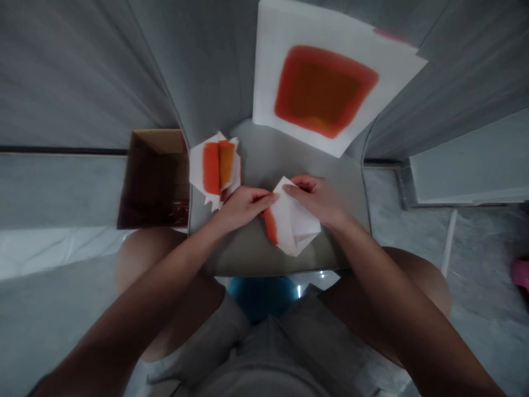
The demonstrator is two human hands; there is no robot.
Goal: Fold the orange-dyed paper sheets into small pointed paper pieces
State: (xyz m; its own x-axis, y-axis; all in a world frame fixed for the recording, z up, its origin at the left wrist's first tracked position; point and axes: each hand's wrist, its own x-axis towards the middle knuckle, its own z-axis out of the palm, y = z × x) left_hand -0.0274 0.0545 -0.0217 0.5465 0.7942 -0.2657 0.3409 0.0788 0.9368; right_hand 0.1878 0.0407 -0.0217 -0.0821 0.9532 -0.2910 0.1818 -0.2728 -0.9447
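Note:
Between my two hands is a folded sheet of white paper (294, 218) with an orange-red patch along its left side. My left hand (247, 205) pinches its upper left edge, thumb on top. My right hand (312, 197) grips the upper right edge near the pointed top, its thumb pressing on the paper and the other fingers partly hidden behind it. Left of my left hand, a stack of folded papers (211, 168) with red and orange patches lies on the grey seat (264, 149).
Large white sheets (266, 71) with a red-orange square lean against the chair's backrest (198, 60). An open cardboard box (155, 182) stands left of the seat. Something blue (264, 295) shows below the front edge, between my legs. A pink object (521, 273) is at the far right.

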